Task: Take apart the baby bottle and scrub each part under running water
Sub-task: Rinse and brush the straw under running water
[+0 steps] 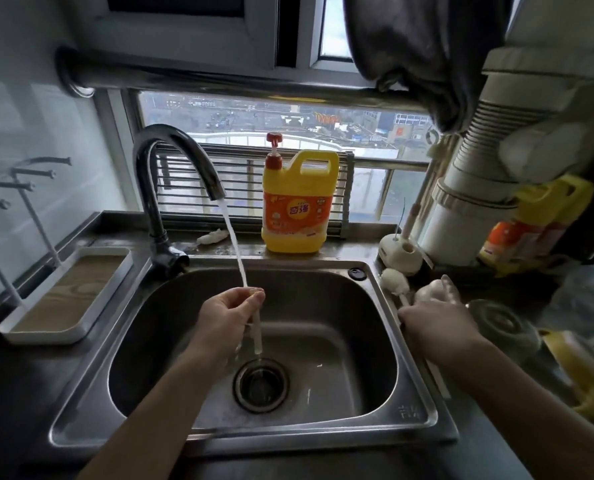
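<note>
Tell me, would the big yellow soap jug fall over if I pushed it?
Probably not easily: the yellow soap jug stands on a broad, flat bottom. It might slide instead, since the ledge under it looks wet. It could be heavy, but its plastic hides how full it is.

We see a bright yellow detergent jug [299, 209] with an orange label and a red pump top. A second, blurred jug [551, 202] at the far right shows the same yellow and orange. The sink [416, 417] is dull steel grey, and the tap [171, 147] is dark and glossy. The straw [258, 336] is milky white. The brush [394, 280] has a fluffy off-white head. The tray [39, 336] has a white rim and a pale wood-grain floor. The hanging cloth [427, 46] is dark grey, and the ribbed pipe [489, 133] is white.
</note>
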